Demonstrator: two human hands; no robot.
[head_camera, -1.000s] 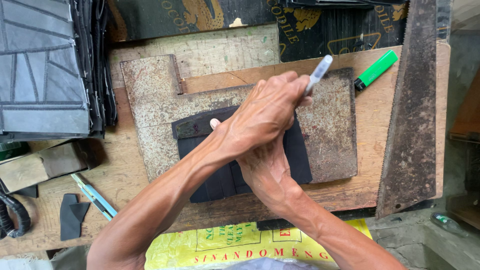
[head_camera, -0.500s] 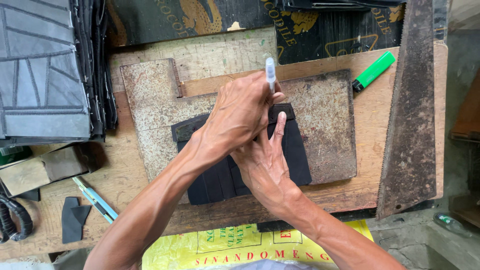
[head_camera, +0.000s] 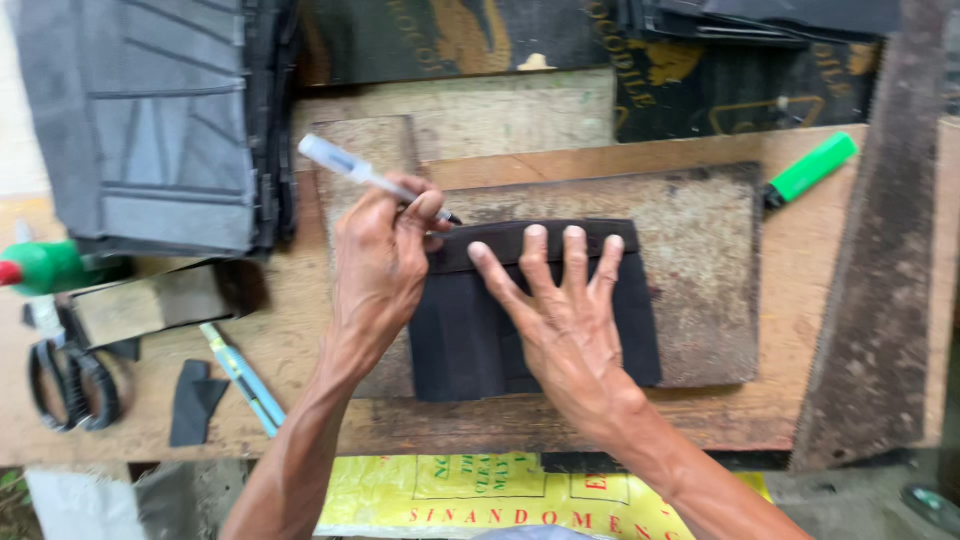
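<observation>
On the desk (head_camera: 300, 330), a black sheet (head_camera: 470, 340) is being marked.
It's pinned flat on the worn board (head_camera: 700, 280) by the splayed right hand (head_camera: 565, 320) so it can't shift; a pen (head_camera: 350, 168) is gripped in the closed left hand (head_camera: 385, 265), tip at the sheet's top edge.

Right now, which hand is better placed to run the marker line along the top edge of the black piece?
Probably the left hand: it grips the marker, tip at the black piece's top left corner. The right hand lies flat, pinning it.
</observation>
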